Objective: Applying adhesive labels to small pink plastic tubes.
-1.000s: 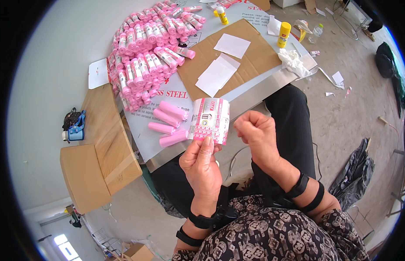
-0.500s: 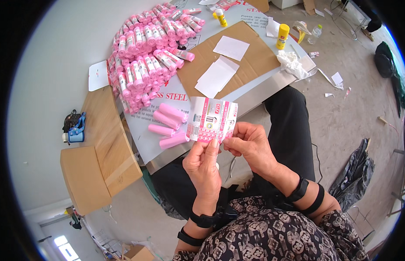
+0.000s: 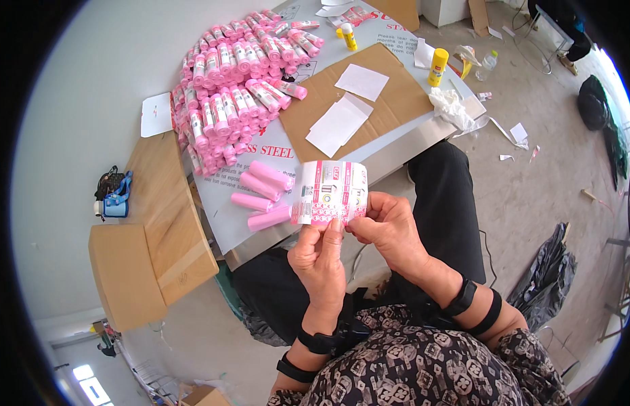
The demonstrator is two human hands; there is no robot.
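Observation:
Both of my hands hold a printed paper label (image 3: 330,193), white with pink bands and small pictures. My left hand (image 3: 319,260) pinches its lower edge with the thumb on the printed face. The thumb and fingers of my right hand (image 3: 393,227) are closed on its lower right corner. The label's right side curves a little. Just left of the label, several plain pink rolls (image 3: 261,189) lie near the table's front edge. A large heap of pink rolls with labels round them (image 3: 237,81) is piled farther back.
A brown cardboard sheet (image 3: 396,84) on the table (image 3: 223,223) bears white paper slips (image 3: 338,125). Yellow glue sticks (image 3: 437,68) stand nearby, beside crumpled white tissue (image 3: 449,105). To the left are a wooden board (image 3: 167,210) and a cardboard box (image 3: 118,264). Black plastic (image 3: 545,271) lies on the floor at right.
The label's right side now bends into more of a curve. Both hands keep their hold on it, almost in place. The whole view has shifted slightly.

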